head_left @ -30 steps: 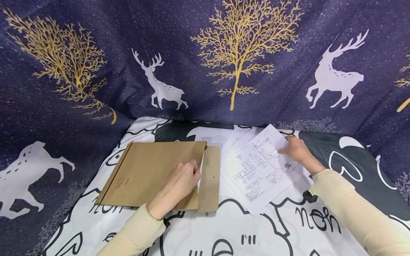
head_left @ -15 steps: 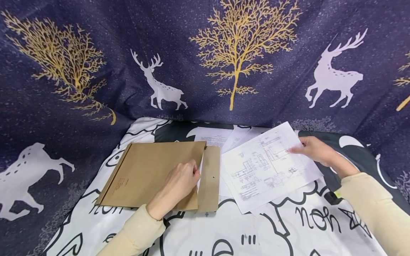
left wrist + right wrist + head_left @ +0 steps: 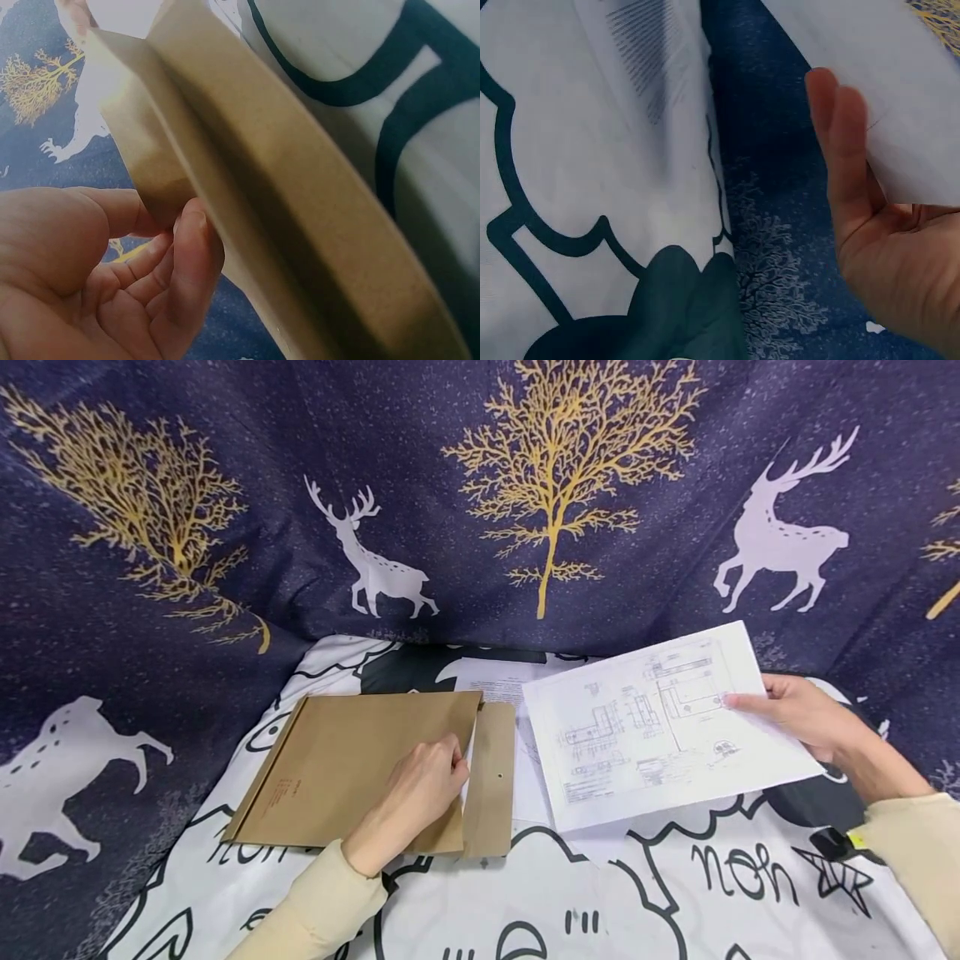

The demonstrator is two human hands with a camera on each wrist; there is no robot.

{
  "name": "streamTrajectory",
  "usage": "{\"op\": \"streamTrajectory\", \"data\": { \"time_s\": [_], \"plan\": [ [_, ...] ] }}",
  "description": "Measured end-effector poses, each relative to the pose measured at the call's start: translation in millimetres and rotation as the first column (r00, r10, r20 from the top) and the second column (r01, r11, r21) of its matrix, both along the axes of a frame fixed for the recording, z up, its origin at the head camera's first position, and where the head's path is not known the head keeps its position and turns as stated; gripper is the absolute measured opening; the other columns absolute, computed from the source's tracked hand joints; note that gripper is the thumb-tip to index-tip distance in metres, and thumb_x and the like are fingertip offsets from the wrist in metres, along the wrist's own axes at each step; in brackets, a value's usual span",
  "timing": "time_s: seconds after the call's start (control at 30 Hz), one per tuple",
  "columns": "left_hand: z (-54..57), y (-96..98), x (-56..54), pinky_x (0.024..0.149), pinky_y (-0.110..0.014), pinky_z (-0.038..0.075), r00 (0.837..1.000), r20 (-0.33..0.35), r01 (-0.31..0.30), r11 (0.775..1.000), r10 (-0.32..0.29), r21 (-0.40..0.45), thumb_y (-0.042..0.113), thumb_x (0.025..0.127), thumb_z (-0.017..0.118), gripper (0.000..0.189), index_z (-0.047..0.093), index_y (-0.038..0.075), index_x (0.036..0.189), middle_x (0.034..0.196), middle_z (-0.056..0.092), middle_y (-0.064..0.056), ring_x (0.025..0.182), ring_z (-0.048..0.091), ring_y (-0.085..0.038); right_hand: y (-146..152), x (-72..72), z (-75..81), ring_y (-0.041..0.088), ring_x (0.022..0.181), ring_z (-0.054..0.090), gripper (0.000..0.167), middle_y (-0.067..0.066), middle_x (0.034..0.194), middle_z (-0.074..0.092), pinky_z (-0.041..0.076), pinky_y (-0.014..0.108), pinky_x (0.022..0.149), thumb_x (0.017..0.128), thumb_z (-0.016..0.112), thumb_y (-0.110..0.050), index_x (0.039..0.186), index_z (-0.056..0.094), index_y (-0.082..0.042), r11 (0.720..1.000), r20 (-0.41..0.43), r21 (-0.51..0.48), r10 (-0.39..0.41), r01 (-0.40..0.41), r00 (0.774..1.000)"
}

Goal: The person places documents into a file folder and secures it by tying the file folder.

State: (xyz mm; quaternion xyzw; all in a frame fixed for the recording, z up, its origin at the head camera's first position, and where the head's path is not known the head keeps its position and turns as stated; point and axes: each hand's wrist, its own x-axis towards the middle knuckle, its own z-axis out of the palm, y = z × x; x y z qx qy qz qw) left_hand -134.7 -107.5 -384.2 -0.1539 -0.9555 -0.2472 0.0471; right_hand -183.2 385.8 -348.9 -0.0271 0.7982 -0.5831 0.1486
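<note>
A brown kraft paper file folder (image 3: 360, 760) lies left of centre, with its flap (image 3: 493, 785) spread to the right. My left hand (image 3: 427, 781) pinches the folder's edge by its opening; in the left wrist view the thumb and curled fingers (image 3: 199, 247) grip the brown paper (image 3: 247, 195). My right hand (image 3: 802, 714) holds sheets of paper (image 3: 645, 727) printed with technical drawings by their right edge, thumb on top. The sheets are raised and tilted above the bed. In the right wrist view the right hand (image 3: 877, 225) is under the white paper (image 3: 900, 97).
A printed text page (image 3: 495, 672) lies behind the folder's flap, partly hidden by the held sheets. White bedding (image 3: 525, 902) with black drawings is underneath. A dark blue cloth (image 3: 465, 527) with deer and trees hangs at the back.
My right hand has moved right with the drawing sheets, lifting and turning them away from the folder. My left hand and the folder have stayed in place.
</note>
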Motion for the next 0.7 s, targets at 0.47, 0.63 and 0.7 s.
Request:
{"op": "streamTrajectory", "data": {
  "time_s": [0.47, 0.63, 0.7],
  "plan": [
    [-1.0, 1.4, -0.3, 0.044, -0.024, 0.036, 1.000, 0.027, -0.006, 1.000, 0.006, -0.001, 0.004, 0.095, 0.067, 0.014, 0.060, 0.006, 0.083, 0.061, 0.049, 0.000, 0.049, 0.046, -0.012, 2, 12.5, -4.6, 0.022, 0.084, 0.077, 0.033, 0.001, 0.102, 0.078, 0.061, 0.040, 0.060, 0.108, 0.050, -0.005, 0.113, 0.076, -0.025, 0.942, -0.010, -0.324, -0.089, 0.081, 0.996],
    [-2.3, 1.5, -0.5, 0.045, -0.024, 0.036, 1.000, 0.022, -0.002, 1.000, 0.002, 0.000, 0.004, 0.094, 0.067, 0.014, 0.060, 0.006, 0.083, 0.062, 0.049, 0.000, 0.050, 0.047, -0.012, -9, 14.3, -11.3, 0.022, 0.089, 0.076, 0.030, 0.000, 0.104, 0.078, 0.061, 0.040, 0.064, 0.108, 0.051, -0.008, 0.114, 0.074, -0.026, 0.961, 0.038, -0.271, -0.052, 0.060, 0.998],
    [-2.5, 1.5, -0.8, 0.046, -0.025, 0.036, 1.000, 0.018, 0.000, 1.000, 0.000, -0.003, 0.005, 0.094, 0.067, 0.015, 0.059, 0.007, 0.082, 0.062, 0.049, 0.001, 0.051, 0.047, -0.013, -15, 15.5, -13.2, 0.024, 0.089, 0.076, 0.029, 0.001, 0.105, 0.078, 0.061, 0.041, 0.066, 0.108, 0.052, -0.009, 0.113, 0.073, -0.027, 0.970, 0.056, -0.239, -0.033, 0.046, 0.998]
  ]
}}
